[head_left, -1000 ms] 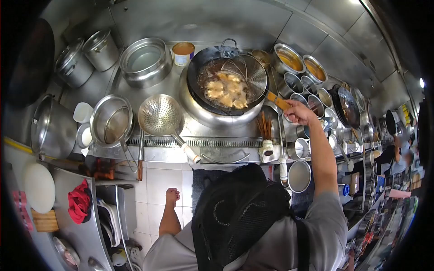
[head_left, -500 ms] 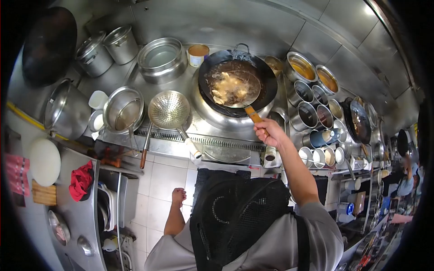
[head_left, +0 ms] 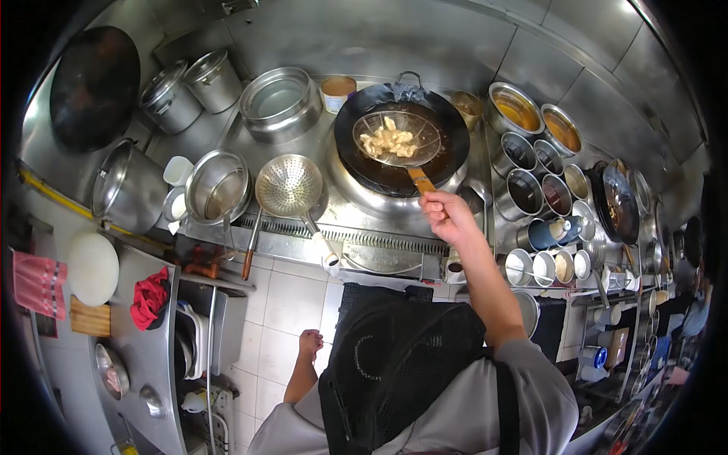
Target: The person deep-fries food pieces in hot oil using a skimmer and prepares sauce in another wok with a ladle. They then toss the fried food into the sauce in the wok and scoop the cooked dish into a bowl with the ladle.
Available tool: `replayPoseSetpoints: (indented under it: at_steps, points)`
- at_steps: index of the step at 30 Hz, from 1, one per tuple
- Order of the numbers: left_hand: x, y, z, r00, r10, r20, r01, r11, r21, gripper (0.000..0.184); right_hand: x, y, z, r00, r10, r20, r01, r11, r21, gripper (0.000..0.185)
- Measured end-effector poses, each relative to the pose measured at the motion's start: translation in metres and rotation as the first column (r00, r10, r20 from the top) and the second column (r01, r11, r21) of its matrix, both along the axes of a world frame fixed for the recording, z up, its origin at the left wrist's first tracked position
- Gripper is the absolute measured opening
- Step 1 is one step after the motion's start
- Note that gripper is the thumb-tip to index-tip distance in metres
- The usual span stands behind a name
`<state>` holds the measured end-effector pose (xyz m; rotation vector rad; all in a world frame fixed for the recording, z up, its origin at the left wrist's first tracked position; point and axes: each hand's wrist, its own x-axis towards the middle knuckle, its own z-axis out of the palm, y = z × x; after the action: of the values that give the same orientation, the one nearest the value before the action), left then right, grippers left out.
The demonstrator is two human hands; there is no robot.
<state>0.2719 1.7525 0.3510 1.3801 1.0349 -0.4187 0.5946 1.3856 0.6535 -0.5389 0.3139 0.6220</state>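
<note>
My right hand (head_left: 447,214) grips the wooden handle of a wire mesh skimmer (head_left: 422,180). The skimmer's round mesh is over the dark oil in a black wok (head_left: 455,144), with several golden fried pieces (head_left: 389,141) gathered in it. Beneath the wok is a round steel burner ring (head_left: 350,186). Low beside my body, over the tiled floor, my left hand (head_left: 310,344) is curled closed with nothing visible in it.
Left of the wok are a perforated ladle (head_left: 289,186), a strainer over a bowl (head_left: 218,186) and a large steel pot (head_left: 280,105). Sauce bowls (head_left: 516,108) and several steel containers (head_left: 524,191) line the right. A red cloth (head_left: 150,298) lies at the left.
The skimmer has swept through the wok and come up with the fried pieces, which were spread in bubbling oil before. My right hand has shifted left. The whole view has turned slightly.
</note>
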Motion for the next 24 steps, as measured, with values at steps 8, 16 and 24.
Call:
replayPoseSetpoints:
  at_steps: [8,16,24]
  points:
    - [0.013,-0.003,0.01,0.997,-0.075,0.011,0.075,0.997,0.019,0.02,-0.013,-0.004,0.019,0.995,-0.065,0.075,0.07,0.996,-0.06,0.006]
    - [0.041,0.015,-0.002,0.999,-0.049,0.023,0.048,0.999,0.018,0.02,-0.051,-0.003,0.068,0.948,-0.13,0.292,0.206,0.947,-0.246,0.039]
    - [0.05,0.022,0.003,0.988,-0.154,0.012,0.154,0.988,-0.012,0.02,-0.008,0.001,0.019,0.943,-0.136,0.303,0.221,0.937,-0.269,0.042]
